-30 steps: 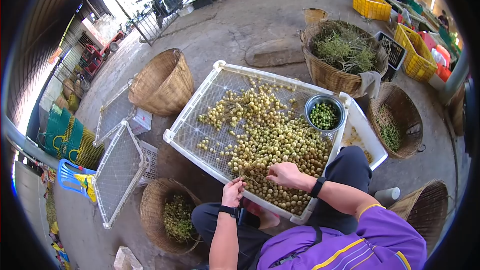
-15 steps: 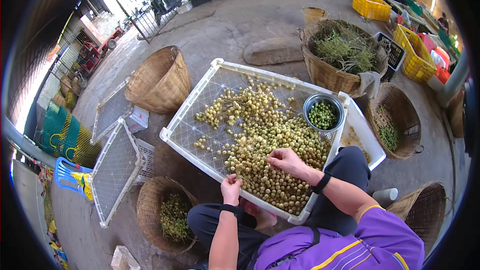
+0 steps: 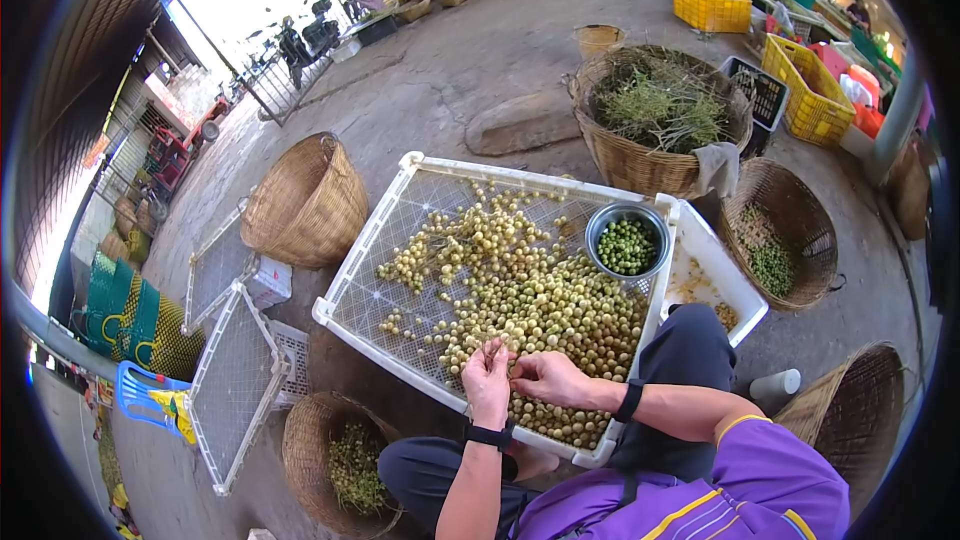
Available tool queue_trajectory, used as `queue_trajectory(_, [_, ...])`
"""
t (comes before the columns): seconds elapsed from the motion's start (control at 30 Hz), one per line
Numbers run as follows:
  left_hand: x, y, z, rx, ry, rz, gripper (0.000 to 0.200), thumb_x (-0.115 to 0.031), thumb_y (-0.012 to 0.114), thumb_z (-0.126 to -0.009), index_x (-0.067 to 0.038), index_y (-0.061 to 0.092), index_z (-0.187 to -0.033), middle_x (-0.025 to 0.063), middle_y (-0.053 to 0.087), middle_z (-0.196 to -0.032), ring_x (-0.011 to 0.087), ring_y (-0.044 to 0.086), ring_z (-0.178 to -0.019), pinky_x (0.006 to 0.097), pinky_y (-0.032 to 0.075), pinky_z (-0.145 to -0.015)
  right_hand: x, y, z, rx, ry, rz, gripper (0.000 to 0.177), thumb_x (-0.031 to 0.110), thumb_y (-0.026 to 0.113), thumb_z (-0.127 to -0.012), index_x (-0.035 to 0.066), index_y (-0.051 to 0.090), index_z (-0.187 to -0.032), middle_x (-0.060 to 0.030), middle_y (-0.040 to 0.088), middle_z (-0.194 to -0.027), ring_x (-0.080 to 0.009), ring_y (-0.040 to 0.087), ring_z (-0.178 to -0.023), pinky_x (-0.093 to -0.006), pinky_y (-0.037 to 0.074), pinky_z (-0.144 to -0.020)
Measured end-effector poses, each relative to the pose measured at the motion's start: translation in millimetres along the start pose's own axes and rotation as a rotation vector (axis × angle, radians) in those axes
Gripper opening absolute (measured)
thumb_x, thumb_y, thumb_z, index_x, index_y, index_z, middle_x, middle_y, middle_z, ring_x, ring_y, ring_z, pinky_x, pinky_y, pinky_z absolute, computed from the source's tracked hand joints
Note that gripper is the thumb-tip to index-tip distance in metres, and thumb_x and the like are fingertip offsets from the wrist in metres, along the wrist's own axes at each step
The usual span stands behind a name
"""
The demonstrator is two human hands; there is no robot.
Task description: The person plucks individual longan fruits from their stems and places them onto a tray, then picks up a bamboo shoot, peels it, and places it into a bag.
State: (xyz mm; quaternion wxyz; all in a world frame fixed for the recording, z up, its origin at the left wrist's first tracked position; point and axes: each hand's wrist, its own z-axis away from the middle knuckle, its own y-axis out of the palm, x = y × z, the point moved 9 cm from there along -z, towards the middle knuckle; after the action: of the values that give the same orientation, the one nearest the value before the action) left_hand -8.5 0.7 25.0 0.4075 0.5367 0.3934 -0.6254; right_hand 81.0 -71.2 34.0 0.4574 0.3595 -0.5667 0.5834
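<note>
A white mesh tray rests in front of my knees, heaped with small round yellow-green fruits. Over its near edge my left hand is closed, pinching what looks like a thin fruit sprig, mostly hidden by the fingers. Right beside it, my right hand has its fingertips pressed together; whatever they hold is too small to make out. On the tray's right side stands a metal bowl of greener fruits.
A wicker basket of twigs stands beyond the tray. Other baskets surround it. A white bin adjoins its right side. Mesh frames lean at left. Yellow crates and people are farther back.
My left hand has risen from the tray's near edge, and my right hand has come down and left to meet it. The view has shifted slightly.
</note>
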Motion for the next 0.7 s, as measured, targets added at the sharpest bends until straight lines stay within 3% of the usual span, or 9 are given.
queue_trajectory(0.17, [3.8, -9.1, -1.7, -0.015, -0.059, 0.120, 0.016, -0.002, 0.046, -0.090, 0.002, 0.056, -0.103, -0.0008, 0.052, -0.070, 0.0051, 0.044, -0.057, 0.0175, 0.039, -0.055, -0.4, -18.6, -1.6, 0.047, 0.128, -0.019, 0.027, 0.030, 0.059, -0.085, 0.004, 0.064, -0.088, -0.0032, 0.064, -0.068, -0.0098, 0.059, -0.062, -0.0272, 0.048, -0.059])
queue_trajectory(0.27, [2.9, -9.3, 4.5, 0.058, -0.178, 0.133, 0.017, -0.005, 0.047, -0.091, -0.003, 0.056, -0.105, -0.0013, 0.053, -0.071, 0.0059, 0.048, -0.059, 0.0190, 0.041, -0.055, -14.9, -40.8, -12.6, -0.064, 0.082, -0.159, 0.042, 0.035, 0.059, -0.085, 0.005, 0.053, -0.115, -0.0065, 0.061, -0.104, -0.0096, 0.057, -0.072, -0.0242, 0.049, -0.059])
queue_trajectory(0.3, [0.4, -5.7, 8.3, 0.084, -0.195, 0.167, 0.016, -0.006, 0.048, -0.091, -0.005, 0.057, -0.105, -0.0013, 0.054, -0.071, 0.0047, 0.047, -0.058, 0.0178, 0.039, -0.049, -11.9, -39.1, -12.6, 0.015, 0.108, -0.348, 0.055, 0.036, 0.059, -0.085, 0.007, 0.041, -0.128, -0.0093, 0.050, -0.121, -0.0114, 0.056, -0.079, -0.0237, 0.050, -0.061])
queue_trajectory(0.33, [-3.0, -4.3, 10.9, 0.088, -0.195, 0.169, 0.016, -0.006, 0.048, -0.091, -0.005, 0.057, -0.105, -0.0013, 0.054, -0.071, 0.0047, 0.047, -0.058, 0.0178, 0.039, -0.049, -13.2, -36.4, -16.4, 0.057, 0.057, -0.464, 0.062, 0.038, 0.060, -0.084, 0.009, 0.035, -0.133, -0.0109, 0.046, -0.125, -0.0128, 0.056, -0.083, -0.0244, 0.051, -0.062])
queue_trajectory(0.4, [4.1, 4.9, 17.6, 0.165, -0.346, 0.176, 0.015, -0.006, 0.048, -0.091, -0.005, 0.057, -0.103, -0.0020, 0.054, -0.072, 0.0026, 0.046, -0.056, 0.0151, 0.036, -0.046, -4.3, -33.5, -20.8, 0.071, -0.095, -0.516, 0.063, 0.040, 0.061, -0.083, 0.009, 0.036, -0.132, -0.0116, 0.054, -0.114, -0.0122, 0.058, -0.083, -0.0247, 0.051, -0.061])
queue_trajectory(0.57, [6.7, 13.5, 16.1, 0.225, -0.338, 0.155, 0.012, -0.014, 0.057, -0.088, -0.006, 0.058, -0.097, -0.0035, 0.055, -0.069, 0.0009, 0.044, -0.053, 0.0135, 0.031, -0.041, -14.0, -11.0, -19.6, 0.295, 0.032, -0.540, 0.054, 0.030, 0.060, -0.086, 0.010, 0.038, -0.132, -0.0054, 0.060, -0.097, -0.0096, 0.058, -0.074, -0.0219, 0.050, -0.058])
queue_trajectory(0.6, [5.2, 10.7, 14.4, 0.180, -0.305, 0.155, 0.010, -0.014, 0.057, -0.088, -0.006, 0.058, -0.093, -0.0030, 0.056, -0.069, 0.0012, 0.044, -0.053, 0.0137, 0.031, -0.042, -15.9, -9.9, -17.3, 0.314, 0.107, -0.528, 0.051, 0.026, 0.059, -0.088, 0.009, 0.039, -0.131, -0.0024, 0.060, -0.094, -0.0089, 0.059, -0.071, -0.0209, 0.050, -0.058])
queue_trajectory(0.63, [4.2, 7.8, 13.3, 0.136, -0.274, 0.154, 0.009, -0.014, 0.058, -0.087, -0.006, 0.058, -0.090, -0.0026, 0.056, -0.068, 0.0016, 0.044, -0.053, 0.0139, 0.031, -0.042, -10.3, -17.3, -15.7, 0.242, 0.093, -0.493, 0.043, 0.025, 0.058, -0.088, 0.009, 0.047, -0.126, 0.0009, 0.060, -0.079, -0.0077, 0.056, -0.060, -0.0209, 0.048, -0.055])
queue_trajectory(0.7, [15.3, 2.8, 4.0, 0.084, -0.151, 0.174, 0.008, -0.012, 0.059, -0.087, -0.004, 0.058, -0.085, -0.0015, 0.056, -0.066, 0.0034, 0.045, -0.051, 0.0150, 0.032, -0.043, -4.9, -22.6, -14.8, 0.191, 0.076, -0.328, 0.040, 0.025, 0.058, -0.088, 0.009, 0.049, -0.123, 0.0011, 0.060, -0.078, -0.0070, 0.055, -0.058, -0.0211, 0.048, -0.054])
